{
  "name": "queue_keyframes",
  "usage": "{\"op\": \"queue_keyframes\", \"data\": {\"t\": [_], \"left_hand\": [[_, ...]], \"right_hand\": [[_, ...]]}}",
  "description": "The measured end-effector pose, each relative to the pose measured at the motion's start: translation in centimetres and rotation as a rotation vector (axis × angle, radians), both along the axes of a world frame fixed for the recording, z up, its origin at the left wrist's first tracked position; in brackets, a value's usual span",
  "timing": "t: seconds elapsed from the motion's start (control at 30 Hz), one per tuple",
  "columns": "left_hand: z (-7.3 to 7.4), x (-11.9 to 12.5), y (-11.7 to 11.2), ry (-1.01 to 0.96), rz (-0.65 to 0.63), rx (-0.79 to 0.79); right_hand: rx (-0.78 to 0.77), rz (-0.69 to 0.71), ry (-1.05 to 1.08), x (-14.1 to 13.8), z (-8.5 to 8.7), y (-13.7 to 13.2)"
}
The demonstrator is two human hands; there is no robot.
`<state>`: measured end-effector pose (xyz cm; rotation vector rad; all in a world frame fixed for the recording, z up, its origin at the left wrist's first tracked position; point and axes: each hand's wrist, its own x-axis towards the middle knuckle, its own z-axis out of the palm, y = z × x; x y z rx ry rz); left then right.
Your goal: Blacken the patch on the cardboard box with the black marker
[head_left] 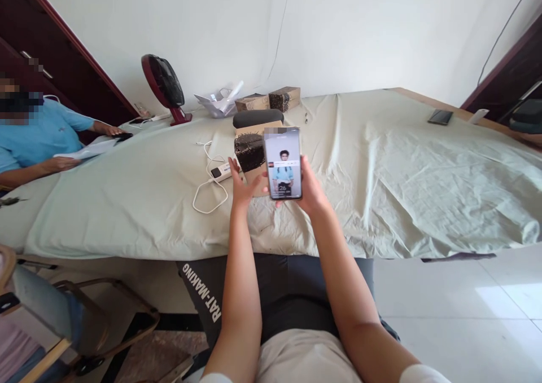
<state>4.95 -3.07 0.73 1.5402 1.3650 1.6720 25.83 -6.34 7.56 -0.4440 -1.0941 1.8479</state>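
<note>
A smartphone with a lit screen is held upright above the table by my right hand, whose fingers wrap round its right edge and underside. My left hand is just left of the phone with thumb and fingers spread, holding nothing. Behind the phone lies a cardboard piece with a dark bristly patch, partly hidden by it. A black rounded case sits at its far end. Left of my left hand rests a white power bank with a white cable looped beside it.
A red fan stands at the back left, near a light plastic basket and two cardboard boxes. Another phone lies far right. At the left, a person in a blue shirt holds papers. A wrinkled pale cloth covers the table.
</note>
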Motion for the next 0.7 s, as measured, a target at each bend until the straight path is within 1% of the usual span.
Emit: {"op": "queue_keyframes", "data": {"t": [0.07, 0.13, 0.17, 0.23, 0.27, 0.3, 0.33, 0.4, 0.47, 0.53, 0.63, 0.7], "left_hand": [[2.6, -0.6, 1.0, 0.030, 0.055, 0.089], [5.8, -1.1, 1.8, 0.273, 0.100, 0.276], [7.5, -1.4, 2.2, 0.407, 0.092, 0.321], [10.3, -1.6, 2.7, 0.619, 0.039, 0.325], [11.3, -1.7, 2.7, 0.699, 0.013, 0.313], [11.9, -1.7, 2.6, 0.756, 0.002, 0.308], [12.2, -1.7, 2.4, 0.791, 0.006, 0.307], [11.8, -1.9, 1.4, 0.798, 0.057, 0.329], [10.6, -2.3, 0.0, 0.742, 0.136, 0.378], [9.1, -2.8, -1.3, 0.669, 0.227, 0.445], [6.9, -3.3, -2.5, 0.541, 0.347, 0.531], [5.6, -3.3, -2.7, 0.381, 0.400, 0.590]], "right_hand": [[0.032, -0.143, -0.061, 2.5, -0.1, 0.6], [0.002, -0.322, -0.192, 4.9, -0.8, 1.3], [-0.042, -0.414, -0.293, 5.9, -1.3, 1.7], [-0.122, -0.554, -0.537, 7.6, -2.8, 2.6], [-0.148, -0.600, -0.632, 8.3, -3.6, 3.0], [-0.162, -0.640, -0.713, 8.8, -4.4, 3.4], [-0.167, -0.676, -0.773, 9.3, -5.2, 3.8], [-0.155, -0.756, -0.859, 10.1, -6.5, 4.5], [-0.122, -0.836, -0.932, 10.8, -7.3, 5.0], [-0.090, -0.887, -0.999, 11.3, -7.7, 5.2], [-0.066, -0.879, -1.062, 11.5, -8.0, 5.1], [-0.027, -0.857, -1.092, 11.4, -7.9, 5.1]]}}
